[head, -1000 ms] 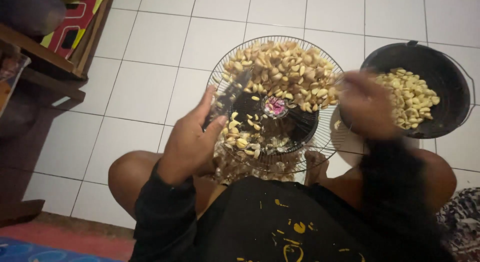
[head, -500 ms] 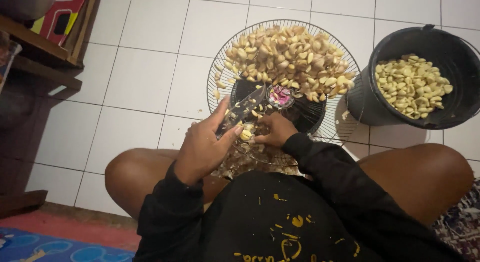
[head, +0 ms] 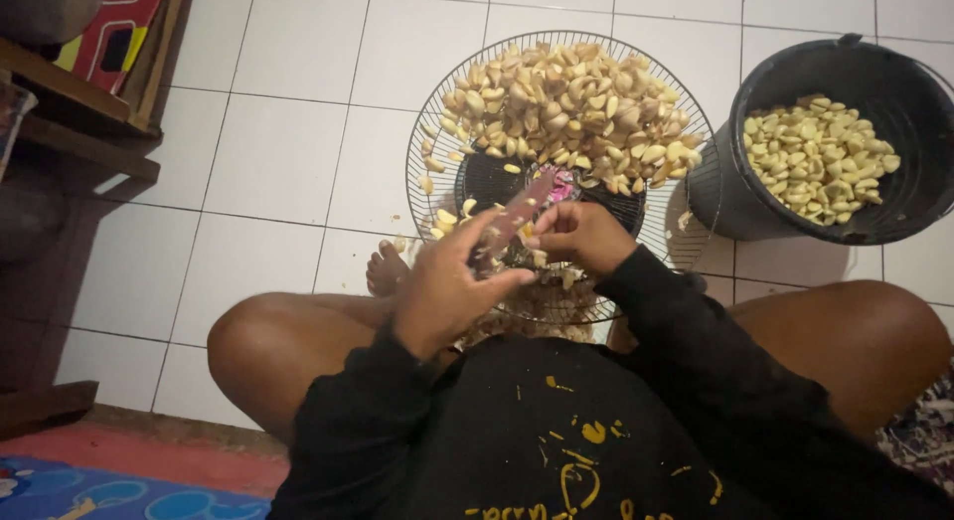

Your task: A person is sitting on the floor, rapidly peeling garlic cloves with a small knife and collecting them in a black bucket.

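A knife (head: 514,222) is gripped in the left hand (head: 449,289), its blade angled up and away over the near edge of a round wire rack (head: 437,132). Just beside it, the right hand (head: 579,237) is closed around a small clove, mostly hidden. Unpeeled garlic cloves (head: 571,112) are heaped on the rack's far half. Peeled cloves (head: 817,157) are held in a black bucket (head: 894,92) at the right.

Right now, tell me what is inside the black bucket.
The black bucket holds a heap of pale peeled garlic cloves, piled toward its left side. The cloves cover whatever lies under them, and the bucket's bottom is hidden.
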